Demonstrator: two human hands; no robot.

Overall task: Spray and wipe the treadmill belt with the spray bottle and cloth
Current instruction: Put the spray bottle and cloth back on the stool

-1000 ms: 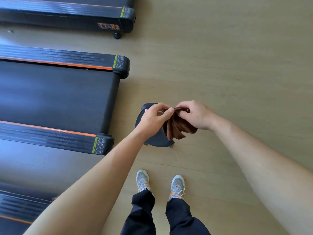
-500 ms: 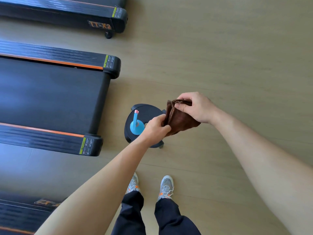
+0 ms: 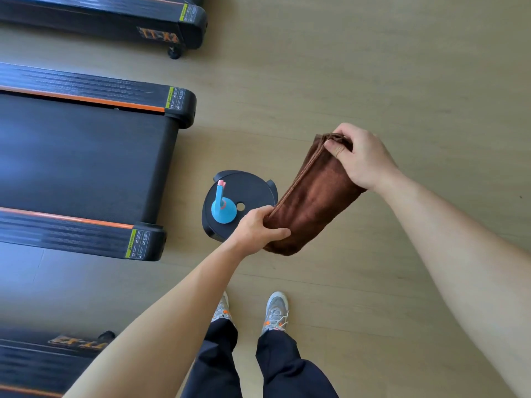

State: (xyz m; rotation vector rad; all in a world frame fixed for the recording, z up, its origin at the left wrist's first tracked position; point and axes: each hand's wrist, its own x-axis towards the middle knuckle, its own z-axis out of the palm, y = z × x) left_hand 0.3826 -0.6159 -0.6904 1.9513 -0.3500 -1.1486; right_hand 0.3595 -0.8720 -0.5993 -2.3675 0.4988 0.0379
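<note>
Grip: left hand (image 3: 260,226) has its fingers curled round the lower end of the folded brown cloth (image 3: 313,196). Right hand (image 3: 363,158) pinches the upper end, thumb over the stacked edges. The cloth spans the two hands above the floor. Its long axis runs on a diagonal, near-left to far-right. Neither hand is free.

Blue spray bottle (image 3: 223,209): upright on a round black stool (image 3: 253,186), just left of the left hand and untouched. Its nozzle points away from the person. The left hand is much the nearer; the right hand sits at the cloth's far end.

Treadmill belt (image 3: 86,162): left of the stool and apart from it, long axis running out of frame to the left. A second treadmill (image 3: 115,21) lies farther off.

Judgement: spraying not yet begun. One hand must let go of the cloth to take the bottle, and a short leftward reach favours the left.
</note>
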